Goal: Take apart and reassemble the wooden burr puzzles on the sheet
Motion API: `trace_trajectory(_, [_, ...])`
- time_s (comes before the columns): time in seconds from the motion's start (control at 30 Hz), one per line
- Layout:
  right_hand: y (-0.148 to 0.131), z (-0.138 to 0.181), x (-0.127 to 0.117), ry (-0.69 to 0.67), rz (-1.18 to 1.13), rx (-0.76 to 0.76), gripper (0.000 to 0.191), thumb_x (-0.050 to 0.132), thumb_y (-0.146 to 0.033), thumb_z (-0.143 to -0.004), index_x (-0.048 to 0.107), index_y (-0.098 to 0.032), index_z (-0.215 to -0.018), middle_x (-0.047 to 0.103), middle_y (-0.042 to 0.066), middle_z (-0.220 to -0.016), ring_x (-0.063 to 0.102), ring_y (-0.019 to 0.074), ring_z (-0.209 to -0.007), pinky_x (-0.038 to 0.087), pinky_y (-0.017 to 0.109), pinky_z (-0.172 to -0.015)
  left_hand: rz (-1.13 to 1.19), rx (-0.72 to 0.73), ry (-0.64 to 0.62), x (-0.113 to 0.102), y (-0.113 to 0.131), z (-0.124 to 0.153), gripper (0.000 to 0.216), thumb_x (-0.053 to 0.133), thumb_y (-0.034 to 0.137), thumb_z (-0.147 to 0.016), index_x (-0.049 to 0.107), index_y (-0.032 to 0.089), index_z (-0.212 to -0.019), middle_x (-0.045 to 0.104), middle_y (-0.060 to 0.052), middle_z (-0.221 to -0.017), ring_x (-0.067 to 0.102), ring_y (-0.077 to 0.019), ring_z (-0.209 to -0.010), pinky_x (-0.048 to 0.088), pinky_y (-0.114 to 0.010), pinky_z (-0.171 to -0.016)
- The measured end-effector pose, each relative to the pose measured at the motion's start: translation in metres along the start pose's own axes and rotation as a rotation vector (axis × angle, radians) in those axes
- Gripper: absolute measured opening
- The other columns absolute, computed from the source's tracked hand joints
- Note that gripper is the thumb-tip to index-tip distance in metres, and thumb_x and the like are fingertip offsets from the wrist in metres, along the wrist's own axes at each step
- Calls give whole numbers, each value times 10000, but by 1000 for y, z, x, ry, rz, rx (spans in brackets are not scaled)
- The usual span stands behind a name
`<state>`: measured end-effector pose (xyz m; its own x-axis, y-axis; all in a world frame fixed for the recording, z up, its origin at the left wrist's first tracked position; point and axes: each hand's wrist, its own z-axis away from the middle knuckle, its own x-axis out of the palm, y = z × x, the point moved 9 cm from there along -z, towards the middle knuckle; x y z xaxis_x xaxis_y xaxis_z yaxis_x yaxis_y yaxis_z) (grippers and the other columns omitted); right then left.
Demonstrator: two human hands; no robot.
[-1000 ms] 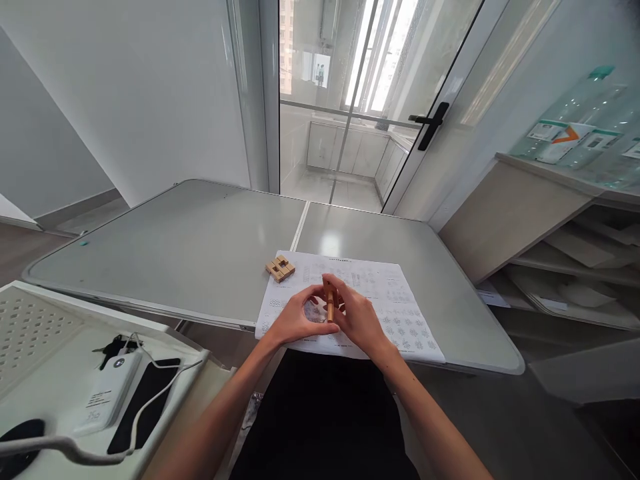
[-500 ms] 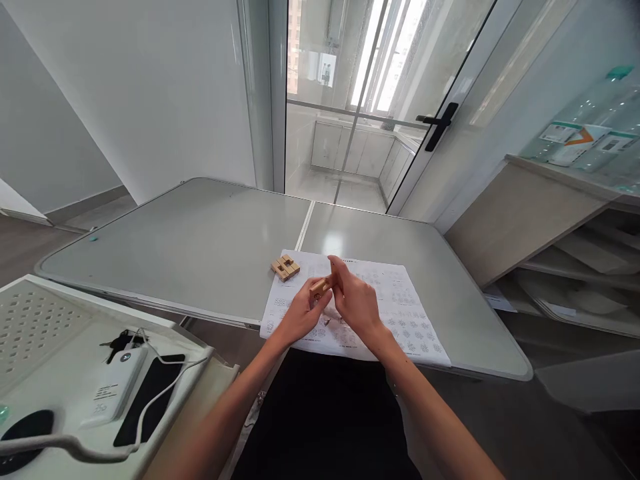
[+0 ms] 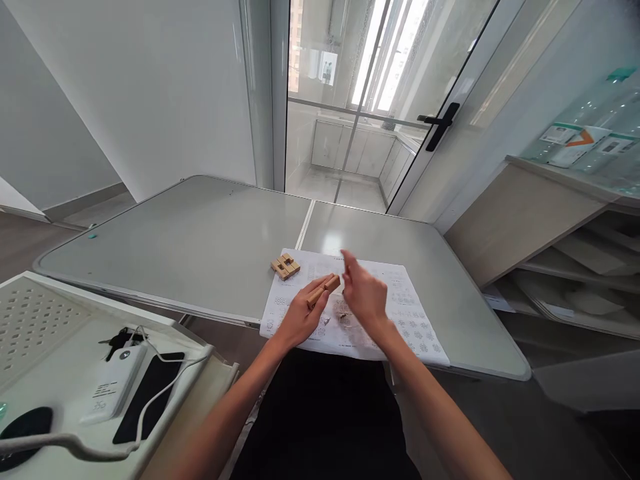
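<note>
My left hand is closed around a notched wooden puzzle piece, which slants up to the right above the printed sheet. Just to the right is my right hand, apart from the piece, with its index finger stretched out and the other fingers partly hidden; I see nothing held in it. A small cluster of interlocked wooden blocks rests at the sheet's upper left corner. Between my wrists, something crumpled and clear, with small dark bits, lies on the paper.
The grey folding table carries the sheet near its front edge. At lower left, a white cart holds a power bank, a phone, keys and a cable. A shelf with plastic bottles stands right, a glass door ahead.
My right hand has moved away from the wooden piece, slightly to the right. The piece now shows more fully in my left hand. The block cluster has stayed put.
</note>
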<state>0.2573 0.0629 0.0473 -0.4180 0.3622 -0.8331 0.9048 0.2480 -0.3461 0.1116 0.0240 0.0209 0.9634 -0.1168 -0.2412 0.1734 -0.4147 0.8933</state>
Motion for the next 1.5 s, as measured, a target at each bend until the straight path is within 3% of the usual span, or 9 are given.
trace_trajectory(0.13, [35, -6, -19, 13, -134, 41, 571, 495, -256, -997, 416, -283, -1562, 734, 23, -839, 655, 236, -675, 397, 298, -613, -22, -84, 38, -8, -11, 1, 475, 449, 519, -1060, 631, 236, -1395, 707, -83, -1298, 697, -247, -1042, 572, -393, -908])
trace_trajectory(0.27, [72, 3, -31, -12, -285, 97, 594, 445, -392, -1042, 262, -242, -1586, 763, 39, -948, 695, 242, -733, 461, 322, -660, -46, -208, 23, -9, -23, -1, 475, 489, 580, -1023, 711, 209, -1218, 747, -72, -1093, 669, -187, -764, 517, -292, -620])
trace_trajectory(0.4, [96, 15, -14, -140, -303, 139, 283, 421, -454, -1054, 571, -242, -1167, 760, 30, -855, 687, 227, -696, 459, 318, -675, -95, -249, -29, -4, -23, -3, 426, 585, 573, -968, 727, 222, -1161, 739, -70, -1112, 706, -200, -837, 537, -285, -662])
trace_trajectory(0.47, [102, 20, -4, -171, -270, 144, 286, 412, -464, -1057, 586, -250, -981, 752, 26, -819, 669, 221, -666, 439, 315, -668, -145, -235, -52, -2, -21, -5, 384, 613, 558, -949, 756, 216, -1049, 723, -77, -1191, 710, -213, -896, 559, -313, -729])
trace_trajectory(0.7, [109, 33, 18, -157, -250, 160, 332, 410, -454, -1063, 578, -247, -865, 714, 44, -807, 655, 235, -733, 395, 315, -650, -359, -126, -127, 16, -22, -18, 432, 658, 514, -919, 623, 198, -627, 671, -104, -1307, 556, -317, -1283, 508, -443, -1024])
trace_trajectory(0.83, [108, 36, 24, -111, -248, 113, 368, 421, -475, -1061, 616, -233, -863, 700, 92, -964, 655, 249, -842, 444, 335, -705, -478, -119, -74, 21, -26, -26, 364, 660, 485, -920, 647, 189, -710, 640, -120, -1265, 516, -319, -1275, 470, -483, -1076])
trace_trajectory(1.1, [106, 38, 27, -56, -260, 93, 293, 455, -402, -1057, 675, -224, -1132, 678, 112, -1111, 645, 295, -1048, 517, 399, -852, -757, -79, 37, 23, -31, -43, 346, 675, 499, -907, 673, 154, -880, 576, -164, -1238, 476, -350, -1229, 444, -502, -1088])
trace_trajectory(1.27, [103, 39, 25, -42, -275, 72, 348, 436, -397, -1069, 706, -225, -1205, 650, 120, -1111, 620, 304, -1090, 530, 422, -896, -845, -32, 39, 34, -36, -42, 406, 672, 561, -903, 648, 157, -933, 525, -197, -1332, 417, -400, -1333, 416, -555, -1106])
trace_trajectory(1.5, [109, 38, 18, -41, -453, 68, 362, 412, -376, -1067, 719, -239, -1199, 698, 102, -1135, 652, 279, -1081, 523, 451, -975, -822, 127, -70, 68, -23, -42, 455, 634, 472, -961, 544, 172, -1291, 492, -179, -1454, 352, -378, -1458, 348, -561, -1187])
